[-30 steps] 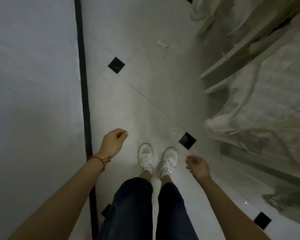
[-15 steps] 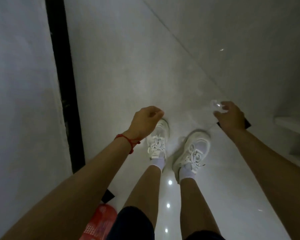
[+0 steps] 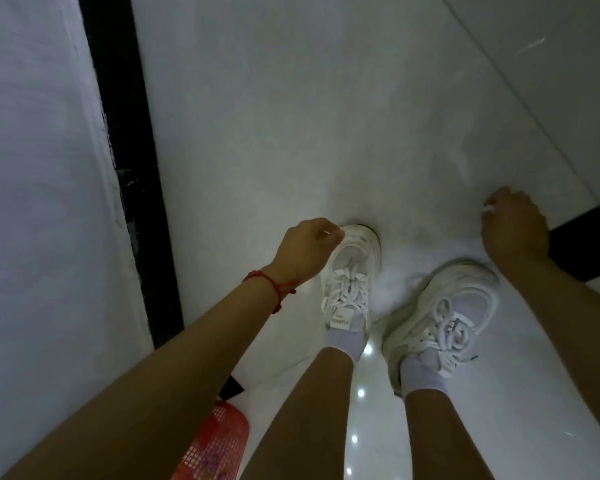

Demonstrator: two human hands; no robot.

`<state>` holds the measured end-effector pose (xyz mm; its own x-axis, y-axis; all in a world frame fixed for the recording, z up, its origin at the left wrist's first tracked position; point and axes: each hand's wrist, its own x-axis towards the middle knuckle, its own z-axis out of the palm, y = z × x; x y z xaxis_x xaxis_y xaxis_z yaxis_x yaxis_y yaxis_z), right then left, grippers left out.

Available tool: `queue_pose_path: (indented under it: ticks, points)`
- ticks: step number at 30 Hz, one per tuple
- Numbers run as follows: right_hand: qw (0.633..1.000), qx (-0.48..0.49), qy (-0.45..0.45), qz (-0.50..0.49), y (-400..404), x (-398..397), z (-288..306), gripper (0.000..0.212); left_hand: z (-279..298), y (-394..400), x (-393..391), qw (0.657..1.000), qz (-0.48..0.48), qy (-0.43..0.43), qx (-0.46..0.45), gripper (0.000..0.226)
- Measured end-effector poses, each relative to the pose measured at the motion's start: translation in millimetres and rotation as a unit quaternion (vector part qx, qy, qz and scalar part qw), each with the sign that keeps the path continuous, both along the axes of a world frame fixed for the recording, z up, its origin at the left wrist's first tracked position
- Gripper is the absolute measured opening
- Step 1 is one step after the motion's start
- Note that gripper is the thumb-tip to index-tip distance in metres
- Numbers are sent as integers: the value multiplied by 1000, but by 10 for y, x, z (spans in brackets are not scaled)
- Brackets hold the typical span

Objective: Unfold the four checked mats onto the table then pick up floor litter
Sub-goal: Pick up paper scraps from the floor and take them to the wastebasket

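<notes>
Head view, looking down at pale floor tiles point(image 3: 291, 116). Right hand point(image 3: 513, 230) low over the floor, fingers curled, grip pinching a small white scrap of litter point(image 3: 487, 208) at the fingertips. Left hand point(image 3: 305, 251) above the left white sneaker point(image 3: 352, 282), fingers curled; whether it holds anything, cannot tell. Red mesh basket point(image 3: 219, 445) at lower left.

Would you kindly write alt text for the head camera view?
Looking down, a bent-over person's right hand pinches a small white scrap of litter just above the pale tiled floor. The left hand, curled, hangs over white sneakers.
</notes>
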<state>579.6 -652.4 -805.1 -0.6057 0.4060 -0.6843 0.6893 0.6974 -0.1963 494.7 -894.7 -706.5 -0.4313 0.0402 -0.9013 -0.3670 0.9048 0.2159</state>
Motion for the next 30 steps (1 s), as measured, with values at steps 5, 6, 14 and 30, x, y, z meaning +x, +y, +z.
queue_pose_path:
  ticks: [5, 6, 14, 30]
  points:
    - [999, -32, 27, 18, -79, -87, 372, 21, 252, 113, -167, 999, 2, 32, 8, 30]
    - [999, -40, 28, 21, -107, -116, 497, 21, 340, 156, -211, 999, 5, 39, 15, 30]
    - [992, -98, 53, 55, -313, -447, 1877, 22, 1453, 272, -684, 992, -56, 98, 55, 30]
    - [946, -124, 224, -200, -45, -1494, 5306, 5, 4665, -81, -1737, 968, 105, 189, 129, 22]
